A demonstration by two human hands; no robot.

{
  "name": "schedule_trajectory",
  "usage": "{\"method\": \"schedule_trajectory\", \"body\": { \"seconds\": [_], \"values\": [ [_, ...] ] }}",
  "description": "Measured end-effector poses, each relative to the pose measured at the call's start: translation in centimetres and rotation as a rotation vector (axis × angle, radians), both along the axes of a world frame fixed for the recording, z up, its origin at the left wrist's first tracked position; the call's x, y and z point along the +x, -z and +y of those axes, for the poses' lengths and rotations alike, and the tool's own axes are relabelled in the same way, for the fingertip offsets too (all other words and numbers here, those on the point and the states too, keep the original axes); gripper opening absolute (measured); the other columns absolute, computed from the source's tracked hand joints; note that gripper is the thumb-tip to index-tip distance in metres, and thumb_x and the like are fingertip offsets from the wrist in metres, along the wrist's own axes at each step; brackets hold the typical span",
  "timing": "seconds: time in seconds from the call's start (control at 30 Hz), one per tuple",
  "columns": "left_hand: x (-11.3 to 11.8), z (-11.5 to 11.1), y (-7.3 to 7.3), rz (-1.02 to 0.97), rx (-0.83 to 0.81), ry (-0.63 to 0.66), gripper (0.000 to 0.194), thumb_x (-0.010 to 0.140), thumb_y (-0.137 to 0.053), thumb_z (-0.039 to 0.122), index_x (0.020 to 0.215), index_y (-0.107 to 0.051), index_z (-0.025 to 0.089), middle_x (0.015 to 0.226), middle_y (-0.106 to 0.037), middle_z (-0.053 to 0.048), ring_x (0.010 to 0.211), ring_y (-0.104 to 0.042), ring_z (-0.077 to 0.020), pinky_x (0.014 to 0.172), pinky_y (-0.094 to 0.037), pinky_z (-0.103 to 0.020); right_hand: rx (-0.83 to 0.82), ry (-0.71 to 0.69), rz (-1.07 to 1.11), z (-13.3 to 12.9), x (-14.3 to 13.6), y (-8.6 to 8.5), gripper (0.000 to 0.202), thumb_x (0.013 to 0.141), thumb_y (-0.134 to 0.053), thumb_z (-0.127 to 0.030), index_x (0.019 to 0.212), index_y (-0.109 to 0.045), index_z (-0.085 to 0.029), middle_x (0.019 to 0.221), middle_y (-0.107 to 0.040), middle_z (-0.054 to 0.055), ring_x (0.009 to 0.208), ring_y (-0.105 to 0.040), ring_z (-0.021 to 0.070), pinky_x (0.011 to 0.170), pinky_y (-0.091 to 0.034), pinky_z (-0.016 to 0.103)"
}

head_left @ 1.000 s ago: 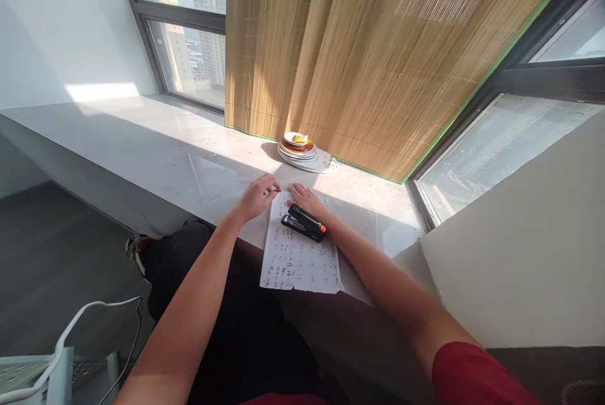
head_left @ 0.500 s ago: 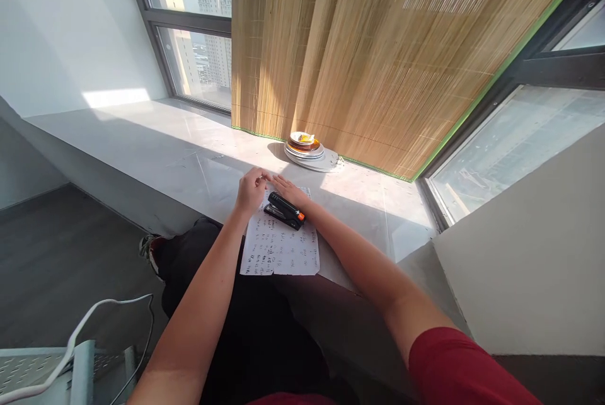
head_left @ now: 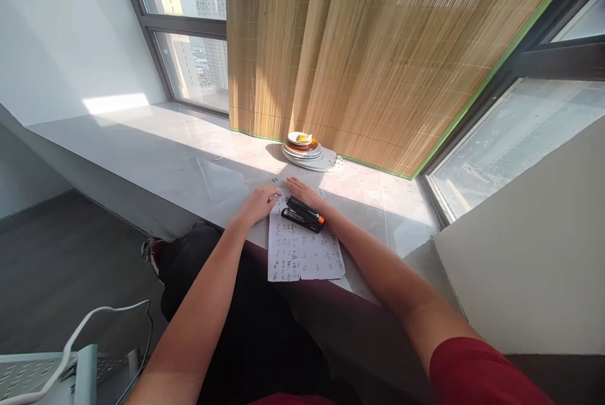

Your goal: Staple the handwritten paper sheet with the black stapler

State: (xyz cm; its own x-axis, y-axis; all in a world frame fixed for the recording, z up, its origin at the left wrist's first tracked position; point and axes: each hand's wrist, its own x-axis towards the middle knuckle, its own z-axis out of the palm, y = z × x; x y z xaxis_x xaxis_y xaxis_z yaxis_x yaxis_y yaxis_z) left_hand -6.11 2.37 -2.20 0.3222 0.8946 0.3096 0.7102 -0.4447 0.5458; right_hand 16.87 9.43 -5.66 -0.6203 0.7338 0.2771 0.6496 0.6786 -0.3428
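Note:
Handwritten sheets of paper [head_left: 307,260] lie on the window sill, their lower end reaching over its front edge. On top of them rests a black stapler [head_left: 303,215] with an orange mark at one end. My right hand [head_left: 305,193] lies flat over the top of the paper, fingers stretched out, just beyond the stapler. My left hand [head_left: 258,205] is at the paper's upper left corner with its fingers curled together; whether they pinch the corner or something small is too fine to see. Tiny bits [head_left: 275,179] lie on the sill beyond my left fingertips.
A stack of plates [head_left: 302,148] stands farther back on the sill [head_left: 155,153], by a bamboo blind [head_left: 359,65]. A metal rack [head_left: 85,367] with a white cable is at the lower left. A wall [head_left: 529,241] bounds the right side.
The paper and stapler have shifted to the right together with my right hand. My left hand has come down lower, to the paper's corner, and the tiny bits now show beyond it.

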Motion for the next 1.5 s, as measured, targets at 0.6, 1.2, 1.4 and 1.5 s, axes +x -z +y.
{"method": "schedule_trajectory", "body": {
  "seconds": [0.6, 1.2, 1.4, 1.5],
  "values": [
    [0.3, -0.9, -0.5, 0.270, -0.086, -0.043, 0.028, 0.104, -0.045, 0.024, 0.125, -0.064, 0.025, 0.139, -0.060, -0.011, 0.130, -0.060, -0.0312, 0.113, -0.046, -0.048, -0.068, 0.184, 0.374, -11.5, 7.6, -3.5, 0.036, 0.110, -0.050, -0.043, 0.115, -0.080, -0.024, 0.120, -0.080, 0.011, 0.115, -0.075, 0.0317, 0.106, -0.058, 0.053],
    [0.7, -1.2, -1.4, 0.253, 0.182, -0.056, 0.020, 0.091, -0.056, 0.010, 0.096, -0.071, 0.022, 0.116, -0.071, -0.010, 0.116, -0.062, -0.0319, 0.107, -0.049, -0.050, 0.083, 0.263, 0.142, -12.1, 13.8, -8.3, 0.032, 0.085, -0.072, -0.021, 0.116, -0.073, -0.026, 0.113, -0.079, 0.006, 0.099, -0.072, 0.0271, 0.087, -0.055, 0.040],
    [3.2, -2.9, -2.1, 0.166, 0.187, 0.334, 0.023, 0.101, -0.055, 0.026, 0.117, -0.072, 0.023, 0.125, -0.075, -0.007, 0.120, -0.067, -0.0267, 0.112, -0.047, -0.044, -0.176, 0.100, -0.012, -11.3, 16.6, -8.2, 0.023, 0.091, -0.072, -0.035, 0.110, -0.073, -0.023, 0.104, -0.077, 0.006, 0.089, -0.067, 0.0236, 0.079, -0.051, 0.036],
    [4.4, -3.7, -1.9, 0.274, 0.064, 0.541, 0.036, 0.105, -0.055, 0.041, 0.135, -0.069, 0.026, 0.152, -0.064, -0.008, 0.142, -0.056, -0.0286, 0.125, -0.036, -0.047, -0.241, 0.003, 0.008, -11.6, 15.9, -8.2, 0.026, 0.094, -0.071, -0.041, 0.114, -0.072, -0.023, 0.102, -0.075, 0.005, 0.087, -0.066, 0.0223, 0.078, -0.051, 0.035]
  ]
}}
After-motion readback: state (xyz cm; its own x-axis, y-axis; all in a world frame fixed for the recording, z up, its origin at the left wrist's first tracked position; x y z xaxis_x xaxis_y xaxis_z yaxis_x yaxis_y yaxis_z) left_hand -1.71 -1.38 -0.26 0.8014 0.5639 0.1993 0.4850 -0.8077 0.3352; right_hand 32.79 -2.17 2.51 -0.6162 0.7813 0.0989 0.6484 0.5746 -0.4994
